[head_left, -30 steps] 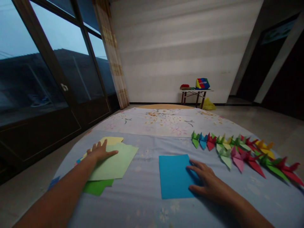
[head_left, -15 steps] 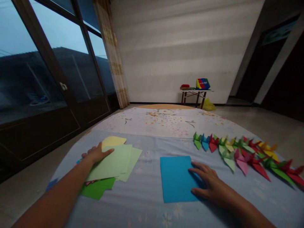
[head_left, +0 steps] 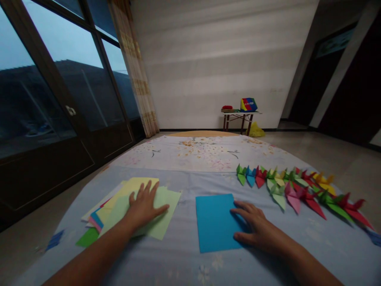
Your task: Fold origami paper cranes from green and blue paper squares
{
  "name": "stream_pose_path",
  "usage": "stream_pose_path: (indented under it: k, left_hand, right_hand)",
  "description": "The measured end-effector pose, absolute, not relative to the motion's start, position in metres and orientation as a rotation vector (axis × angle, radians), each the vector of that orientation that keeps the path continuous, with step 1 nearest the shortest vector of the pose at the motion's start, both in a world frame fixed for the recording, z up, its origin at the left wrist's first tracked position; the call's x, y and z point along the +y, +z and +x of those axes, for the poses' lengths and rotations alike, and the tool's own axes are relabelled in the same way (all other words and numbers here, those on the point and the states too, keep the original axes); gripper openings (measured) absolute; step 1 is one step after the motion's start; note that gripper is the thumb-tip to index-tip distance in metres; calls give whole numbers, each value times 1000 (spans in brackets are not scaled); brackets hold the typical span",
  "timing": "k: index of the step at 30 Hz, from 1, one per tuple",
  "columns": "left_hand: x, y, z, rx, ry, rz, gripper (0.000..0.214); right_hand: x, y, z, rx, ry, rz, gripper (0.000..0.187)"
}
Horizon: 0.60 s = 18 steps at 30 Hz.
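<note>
Pale blue cloth [head_left: 178, 262] covers the near part of the worktop [head_left: 205, 134], twelve o'clock being straight ahead of the person. Closest, just past twelve, a blue square sheet [head_left: 214, 226] lies flat; the right hand [head_left: 253, 222] sits at its three o'clock side, palm down, thumb and fingers well parted, tips on or just over the margin. At eleven the left hand [head_left: 144, 206] is spread wide, palm down, over pale green sheets [head_left: 166, 216]; how firmly it touches them cannot be told. These overlap yellow sheets [head_left: 127, 190] in a loose pile, with pink and blue edges showing toward nine and a darker green sheet [head_left: 87, 237] poking out toward eight. Around one to two o'clock, folded paper figures [head_left: 293, 196] in green, blue, red, yellow and pink stand in crowded rows. Farther off, a white flowered cloth [head_left: 166, 159] runs up to a bare wooden edge at twelve. Glass doors [head_left: 98, 91] fill ten to eleven, beside a patterned curtain [head_left: 138, 79]. Toward one, near the wall [head_left: 208, 59], a small table [head_left: 238, 114] bears a multicoloured box [head_left: 249, 104] and a red object [head_left: 227, 107], with a yellow bag [head_left: 256, 130] by its legs.
</note>
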State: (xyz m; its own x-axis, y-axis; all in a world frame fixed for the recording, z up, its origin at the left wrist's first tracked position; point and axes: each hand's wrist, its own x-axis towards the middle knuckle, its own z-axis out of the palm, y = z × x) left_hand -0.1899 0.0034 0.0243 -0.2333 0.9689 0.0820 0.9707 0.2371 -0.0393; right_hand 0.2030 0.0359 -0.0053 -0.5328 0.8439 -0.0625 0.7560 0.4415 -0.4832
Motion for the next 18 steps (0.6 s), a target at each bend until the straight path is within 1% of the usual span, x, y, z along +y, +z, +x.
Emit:
stream_pose_path:
  k: [2, 5, 9, 11, 14, 18]
  left_hand:
    - [-1, 23, -167, -2349, 47, -2017, 88]
    - [-6, 22, -154, -2334, 62, -2034, 84]
    - [-8, 22, -153, -2272, 38, -2097, 85]
    - [-9, 22, -152, -2244, 66, -2115, 82]
    - [-13, 24, -153, -2212, 96, -2053, 76]
    - [-17, 29, -166, -2181, 110, -1967, 75]
  right_hand:
    - [36, -5, 203, -2492, 699, -1407, 69]
    - [35, -5, 203, -2486, 708, -1411, 69]
    - [35, -3, 202, -2497, 697, -1409, 68]
    - [35, -3, 202, -2508, 688, -1408, 68]
    - [35, -5, 203, -2511, 667, -1397, 68]
    - [36, -7, 204, -2521, 657, -1398, 68]
